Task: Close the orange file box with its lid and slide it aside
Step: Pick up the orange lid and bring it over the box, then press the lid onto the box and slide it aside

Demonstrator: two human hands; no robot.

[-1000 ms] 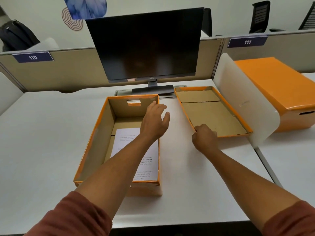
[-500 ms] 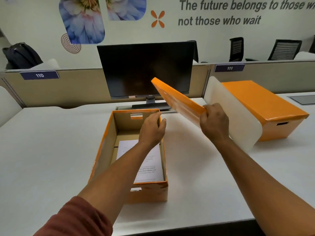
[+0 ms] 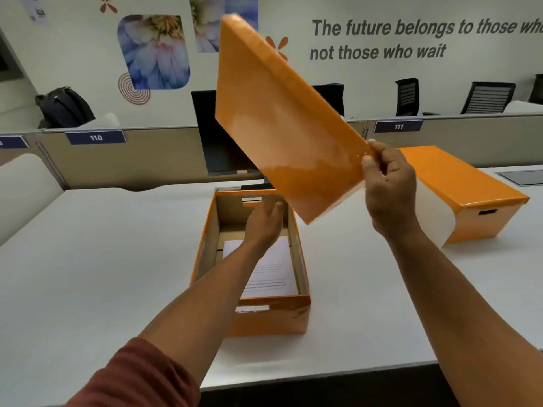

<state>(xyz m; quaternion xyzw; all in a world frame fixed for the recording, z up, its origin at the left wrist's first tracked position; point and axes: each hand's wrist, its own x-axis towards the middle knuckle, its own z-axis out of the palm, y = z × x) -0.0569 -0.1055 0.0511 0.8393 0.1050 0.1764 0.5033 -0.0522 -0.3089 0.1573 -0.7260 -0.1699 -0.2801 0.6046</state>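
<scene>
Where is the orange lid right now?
The lid is up in the air, tilted, in the middle of the head view, held at its right corner by the right hand, above the open orange box.

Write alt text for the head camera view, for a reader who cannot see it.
A person's right hand holds an orange lid tilted in the air above an open orange file box on a white desk. The left hand reaches over the box, which holds printed paper. A closed orange box sits to the right.
</scene>
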